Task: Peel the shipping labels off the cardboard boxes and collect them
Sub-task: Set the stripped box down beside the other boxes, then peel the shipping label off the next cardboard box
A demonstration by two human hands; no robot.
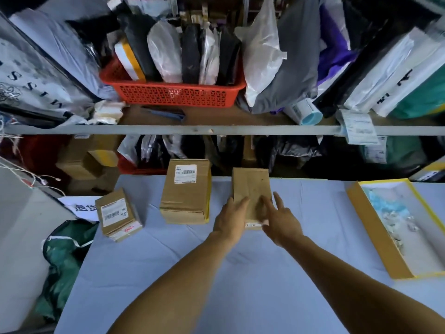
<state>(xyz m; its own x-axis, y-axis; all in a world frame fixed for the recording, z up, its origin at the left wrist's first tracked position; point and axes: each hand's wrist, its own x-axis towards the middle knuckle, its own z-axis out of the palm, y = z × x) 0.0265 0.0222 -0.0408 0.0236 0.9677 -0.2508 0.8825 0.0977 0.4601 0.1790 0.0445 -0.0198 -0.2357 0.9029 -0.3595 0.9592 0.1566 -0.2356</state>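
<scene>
At nine o'clock a green bag (63, 259) is slumping against the table's (168, 261) left edge, beside a white sign (83, 208) with printed characters. Just inside that edge a small box (118, 218) is lying tilted, its shipping label (113, 212) facing up. At eleven o'clock a taller box (185, 196) is standing near the far edge, carrying a white label (185, 174) on top. At twelve o'clock a plain-topped box (250, 191) is sitting at the far edge; the left hand (231, 218) is resting on its near left corner with fingers extended, and the right hand (280, 218) is touching its near right side, fingers spread, gripping nothing. A white strip (254, 224) is showing on the box's near face between the hands. At two o'clock an open yellow tray (375, 235), holding crumpled scraps, is lying near the right edge. The near half of the table is offering open cloth. Beyond, a shelf rail (216, 129) and a red basket (173, 92) of parcels are crowding the far side.
</scene>
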